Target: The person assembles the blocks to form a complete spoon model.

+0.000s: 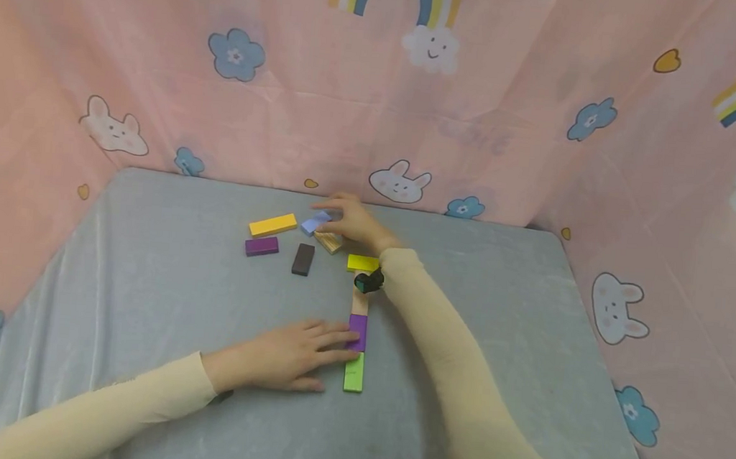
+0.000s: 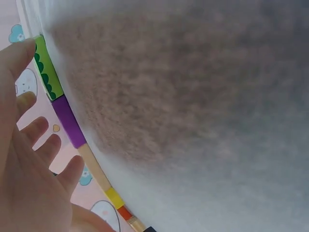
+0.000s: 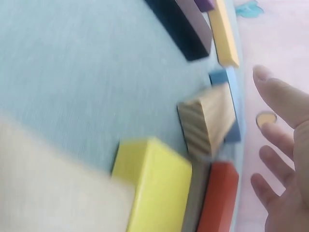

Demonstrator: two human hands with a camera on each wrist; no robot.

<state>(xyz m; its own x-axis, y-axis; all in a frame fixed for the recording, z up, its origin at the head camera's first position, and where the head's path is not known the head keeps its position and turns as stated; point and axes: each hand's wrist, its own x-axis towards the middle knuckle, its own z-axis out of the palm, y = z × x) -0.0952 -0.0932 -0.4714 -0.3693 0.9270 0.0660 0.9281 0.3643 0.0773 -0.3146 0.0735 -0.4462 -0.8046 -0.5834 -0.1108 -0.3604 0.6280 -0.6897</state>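
My left hand (image 1: 286,356) lies palm down with spread fingers, the fingertips over a purple block (image 1: 358,324) and a green block (image 1: 353,377). These stand end to end in a line with a pale wooden block (image 1: 360,305); a yellow block (image 1: 357,263) sits crosswise at the far end. At the back, my right hand (image 1: 358,225) reaches over a light blue block (image 1: 313,224) and a striped wooden block (image 1: 329,242), fingers extended. In the right wrist view its fingers grip nothing. A red block (image 3: 219,198) shows there beyond the yellow one.
Left of the right hand lie an orange-yellow block (image 1: 272,225), a dark purple block (image 1: 261,247) and a dark brown block (image 1: 303,260). A grey cloth covers the table (image 1: 176,279). Pink printed curtains (image 1: 298,123) hang along its back and sides.
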